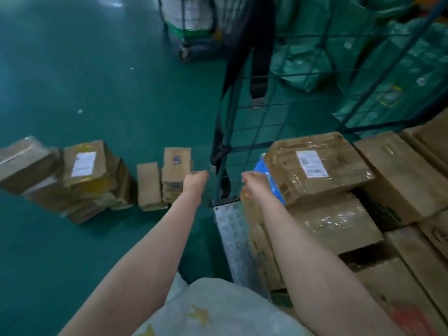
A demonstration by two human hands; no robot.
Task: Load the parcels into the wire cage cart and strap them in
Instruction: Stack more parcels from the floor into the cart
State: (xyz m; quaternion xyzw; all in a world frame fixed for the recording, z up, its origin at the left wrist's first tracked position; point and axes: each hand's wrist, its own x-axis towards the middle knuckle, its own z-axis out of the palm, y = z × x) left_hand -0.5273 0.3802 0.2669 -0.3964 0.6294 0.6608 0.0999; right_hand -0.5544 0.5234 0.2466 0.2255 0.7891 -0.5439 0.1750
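**Wire cage cart** (254, 127): right of centre. I see its mesh side panel standing upright, with a perforated metal base edge (232, 238) below it.

**Strap** (219, 146): dark, hanging down the panel's corner post and bunched partway down.

**Parcels in the cart:** a taped box (315, 166) with a white label lies on top of other brown cardboard boxes, close against the mesh. A blue item (274, 190) sits at its left edge.

**Left hand** (196, 181): just left of the post, near the strap's lower end. The fingers are turned away from me and blurred, so I cannot tell whether they hold anything.

**Right hand** (254, 185): just right of the post, in front of the blue item. The fingers are curled downward, and I cannot tell what they grip, if anything.

**Parcels outside the cart:** a labelled stack (84, 166) and a box marked 5 (177, 163) stand on the green floor (97, 81), left of the hands.

**Beyond the mesh:** green sacks (388, 69).

**Far end:** a second wheeled cart (191, 32).
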